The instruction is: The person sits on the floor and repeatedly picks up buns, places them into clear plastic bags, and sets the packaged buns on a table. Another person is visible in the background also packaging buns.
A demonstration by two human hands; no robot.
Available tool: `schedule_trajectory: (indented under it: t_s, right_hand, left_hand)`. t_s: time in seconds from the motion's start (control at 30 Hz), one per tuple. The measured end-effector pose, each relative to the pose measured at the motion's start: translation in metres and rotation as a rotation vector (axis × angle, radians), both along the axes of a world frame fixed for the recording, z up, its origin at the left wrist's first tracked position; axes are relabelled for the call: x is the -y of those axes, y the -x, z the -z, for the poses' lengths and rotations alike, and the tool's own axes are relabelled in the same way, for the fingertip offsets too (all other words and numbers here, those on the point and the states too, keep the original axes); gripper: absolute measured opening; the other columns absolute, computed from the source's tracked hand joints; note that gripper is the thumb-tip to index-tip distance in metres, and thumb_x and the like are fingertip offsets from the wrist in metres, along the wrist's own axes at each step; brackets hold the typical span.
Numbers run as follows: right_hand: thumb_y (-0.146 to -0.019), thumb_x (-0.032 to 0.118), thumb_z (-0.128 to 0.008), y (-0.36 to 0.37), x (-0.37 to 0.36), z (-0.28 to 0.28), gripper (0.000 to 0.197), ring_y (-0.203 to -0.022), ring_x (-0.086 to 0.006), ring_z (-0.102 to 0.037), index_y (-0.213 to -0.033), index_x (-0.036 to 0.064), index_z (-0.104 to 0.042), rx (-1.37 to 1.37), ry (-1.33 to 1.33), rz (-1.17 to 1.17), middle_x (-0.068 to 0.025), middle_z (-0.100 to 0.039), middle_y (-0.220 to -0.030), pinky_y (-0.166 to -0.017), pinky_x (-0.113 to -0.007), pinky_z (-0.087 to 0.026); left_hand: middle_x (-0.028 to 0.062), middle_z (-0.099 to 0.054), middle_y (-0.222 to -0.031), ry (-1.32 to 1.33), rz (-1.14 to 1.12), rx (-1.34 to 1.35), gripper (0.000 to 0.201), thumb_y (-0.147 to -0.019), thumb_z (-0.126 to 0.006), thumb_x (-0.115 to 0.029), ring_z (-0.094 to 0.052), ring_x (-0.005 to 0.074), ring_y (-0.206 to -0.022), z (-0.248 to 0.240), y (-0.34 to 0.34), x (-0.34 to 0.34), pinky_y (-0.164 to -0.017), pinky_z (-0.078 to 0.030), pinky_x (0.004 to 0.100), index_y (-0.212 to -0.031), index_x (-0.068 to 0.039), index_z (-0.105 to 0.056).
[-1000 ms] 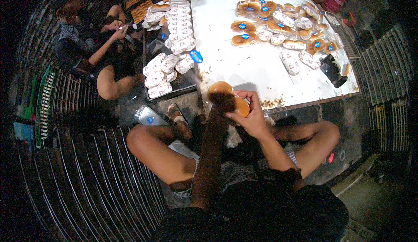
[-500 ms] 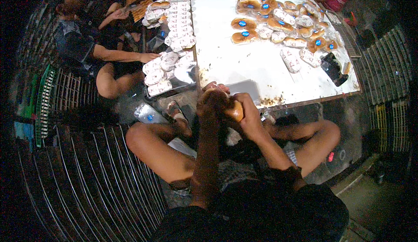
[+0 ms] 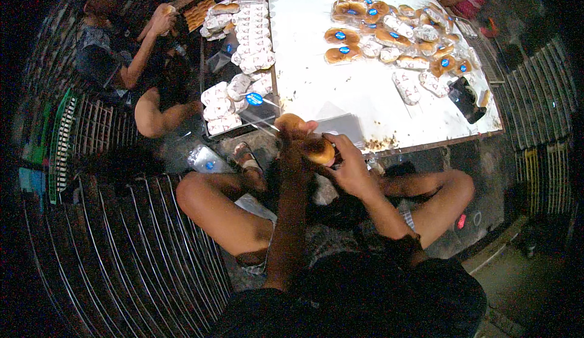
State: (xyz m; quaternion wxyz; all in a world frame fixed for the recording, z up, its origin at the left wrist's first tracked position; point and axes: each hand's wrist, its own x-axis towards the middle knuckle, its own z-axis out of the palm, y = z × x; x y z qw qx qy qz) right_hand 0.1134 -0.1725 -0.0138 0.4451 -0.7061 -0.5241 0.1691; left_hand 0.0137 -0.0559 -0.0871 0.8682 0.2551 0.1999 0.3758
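Observation:
At the near edge of the white table, my left hand [image 3: 297,138] is in shadow, its fingers closed around a golden-brown bun [image 3: 289,121]. A clear plastic bag with a blue label [image 3: 254,99] sticks out to the left beside that hand; its contact with the fingers is partly hidden. My right hand [image 3: 353,169] grips a second shiny brown bun [image 3: 320,151] from the right, thumb and fingers around its side. The two buns are close together, and whether they join is hidden. A stack of flat clear bags [image 3: 340,127] lies on the table just beyond my hands.
Many bagged buns [image 3: 389,34] cover the far right of the white table [image 3: 304,46]. A black object [image 3: 467,99] lies near its right edge. Left, a dark tray [image 3: 228,64] carries white-wrapped buns [image 3: 252,34]. Beyond it sits a co-worker [image 3: 109,58] with one hand raised.
A clear bag with a blue label now sticks out left of my left hand. The buns and my hands have shifted and turned slightly. The co-worker's hand has risen from the wrapped buns.

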Motion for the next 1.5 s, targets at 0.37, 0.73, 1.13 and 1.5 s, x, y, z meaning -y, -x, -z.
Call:
schedule_trajectory:
  t_s: [0.37,0.73,1.13,1.5]
  right_hand:
    - [-0.077,0.017,-0.084,-0.002,-0.003,0.009,0.063,-0.108,-0.0370,-0.062,-0.131,0.0067,-0.055,-0.095,-0.132,0.021,-0.0174,-0.062,-0.117,-0.092,-0.042,-0.051]
    - [-0.081,0.012,-0.077,-0.010,0.012,-0.008,0.053,-0.101,-0.0365,-0.063,-0.131,0.0088,-0.058,0.159,-0.020,-0.171,-0.0161,-0.060,-0.116,-0.084,-0.043,-0.054]
    - [-0.076,0.007,-0.081,0.010,-0.003,0.013,0.055,-0.107,-0.0353,-0.064,-0.127,0.0103,-0.062,0.081,-0.101,-0.059,-0.0164,-0.057,-0.122,-0.088,-0.042,-0.056]
    - [-0.079,0.007,-0.082,0.022,-0.012,0.013,0.045,-0.097,-0.0301,-0.063,-0.121,0.0115,-0.065,-0.128,-0.152,0.074,-0.0137,-0.054,-0.114,-0.084,-0.036,-0.058]
  left_hand:
    - [0.0180,-0.061,-0.128,-0.009,-0.146,-0.045,0.062,-0.101,-0.051,-0.046,-0.062,0.0292,-0.113,0.021,-0.012,-0.015,-0.099,-0.050,0.0424,-0.137,0.004,-0.048]
    - [0.0164,-0.064,-0.112,-0.078,-0.395,-0.038,0.034,-0.100,-0.056,-0.026,-0.064,0.0293,-0.104,0.006,0.030,-0.039,-0.096,-0.052,0.0430,-0.120,0.002,-0.053]
    - [0.0160,-0.062,-0.117,-0.112,-0.131,0.196,0.039,-0.095,-0.065,-0.026,-0.064,0.0295,-0.104,0.016,0.005,-0.008,-0.093,-0.054,0.0424,-0.126,-0.005,-0.055]
    - [0.0149,-0.057,-0.124,0.240,-0.047,0.374,0.047,-0.097,-0.061,-0.035,-0.055,0.0309,-0.121,0.061,-0.011,0.005,-0.101,-0.050,0.0466,-0.131,-0.003,-0.052]
